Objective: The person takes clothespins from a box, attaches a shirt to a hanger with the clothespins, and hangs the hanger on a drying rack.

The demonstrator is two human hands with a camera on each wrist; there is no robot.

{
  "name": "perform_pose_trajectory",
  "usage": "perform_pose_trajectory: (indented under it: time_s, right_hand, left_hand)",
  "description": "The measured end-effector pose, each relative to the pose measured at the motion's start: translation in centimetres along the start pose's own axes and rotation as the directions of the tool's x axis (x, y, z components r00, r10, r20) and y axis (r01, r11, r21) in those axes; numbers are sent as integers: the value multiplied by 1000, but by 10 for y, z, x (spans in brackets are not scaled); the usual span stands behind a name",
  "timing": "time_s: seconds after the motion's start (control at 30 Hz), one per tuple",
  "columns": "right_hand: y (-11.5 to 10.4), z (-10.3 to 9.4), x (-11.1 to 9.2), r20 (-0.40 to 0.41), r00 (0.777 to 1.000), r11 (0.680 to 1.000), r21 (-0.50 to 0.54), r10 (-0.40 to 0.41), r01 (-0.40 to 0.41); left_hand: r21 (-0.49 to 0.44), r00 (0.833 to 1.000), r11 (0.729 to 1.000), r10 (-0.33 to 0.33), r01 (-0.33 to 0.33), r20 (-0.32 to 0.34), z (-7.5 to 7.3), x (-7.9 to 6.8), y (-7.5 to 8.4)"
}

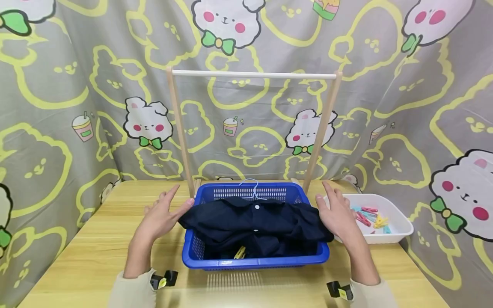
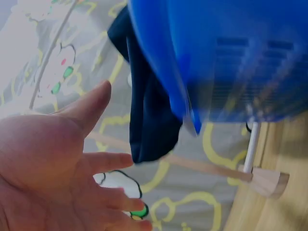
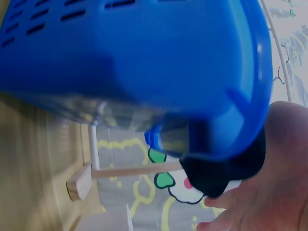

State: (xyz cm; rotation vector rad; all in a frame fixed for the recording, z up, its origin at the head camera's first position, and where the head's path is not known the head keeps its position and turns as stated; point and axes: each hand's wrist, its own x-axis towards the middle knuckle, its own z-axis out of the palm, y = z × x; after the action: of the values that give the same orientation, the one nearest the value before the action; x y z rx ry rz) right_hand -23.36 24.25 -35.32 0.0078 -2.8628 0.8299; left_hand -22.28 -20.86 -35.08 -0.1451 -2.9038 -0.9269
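Observation:
A blue plastic basket [image 1: 254, 259] stands on the wooden table. A dark navy shirt [image 1: 254, 222] on a light blue hanger [image 1: 252, 188] lies across it, sleeves spilling over both sides. My left hand [image 1: 164, 212] is open beside the basket's left side, thumb next to the left sleeve. My right hand [image 1: 336, 212] is open at the right side, by the other sleeve. The left wrist view shows spread fingers [image 2: 103, 161] close to the hanging cloth [image 2: 144, 120] and the basket [image 2: 226, 53]. In the right wrist view the right hand [image 3: 264, 197] sits under the basket [image 3: 144, 62] rim and cloth [image 3: 221, 173].
A wooden drying rack [image 1: 254, 75] stands behind the basket, its foot [image 2: 269, 180] on the table. A white tray [image 1: 398, 231] with several coloured clothespins sits at the right. A yellow clothespin [image 1: 239, 252] lies inside the basket. Patterned curtains surround the table.

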Motion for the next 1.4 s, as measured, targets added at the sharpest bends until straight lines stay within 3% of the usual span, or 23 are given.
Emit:
perform_pose_trajectory:
  time_s: [0.37,0.63,0.9,1.4]
  right_hand:
    - [-12,13,-1,68,992,992,64,-110,105]
    - [-17,20,0,113,977,983,52,-182,177]
    - [-15,24,4,176,972,988,43,-156,151]
    - [-10,25,10,157,981,993,57,-115,107]
  left_hand:
    - [-71,992,997,49,-41,118,16,1,21]
    - [-46,985,993,117,-111,127,19,3,20]
    - [-62,980,994,97,-88,173,15,7,19]
    - [-88,971,991,113,-96,211,11,9,14]
